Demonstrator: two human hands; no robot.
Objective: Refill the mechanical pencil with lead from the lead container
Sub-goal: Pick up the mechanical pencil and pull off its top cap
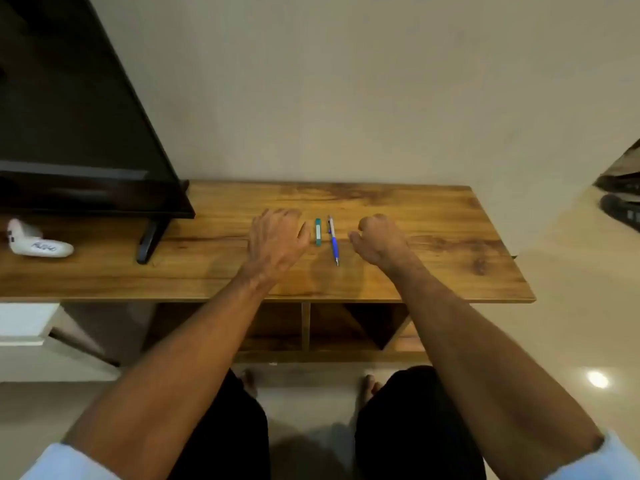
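Observation:
A blue and silver mechanical pencil (pixel 333 241) lies on the wooden table (pixel 433 237), tip toward me. Just left of it lies a small teal lead container (pixel 318 231) with a white label. My left hand (pixel 277 239) rests palm down on the table, fingers spread, its thumb close to the container without holding it. To the right of the pencil, my right hand (pixel 379 239) sits with fingers curled into a loose fist, holding nothing visible. Both objects lie untouched between the two hands.
A black television (pixel 79 133) on a stand (pixel 150 240) takes up the table's left part. A white controller (pixel 36 242) lies at the far left. The wall rises right behind the table. Open shelves (pixel 339 327) sit below the tabletop, and my knees are in front.

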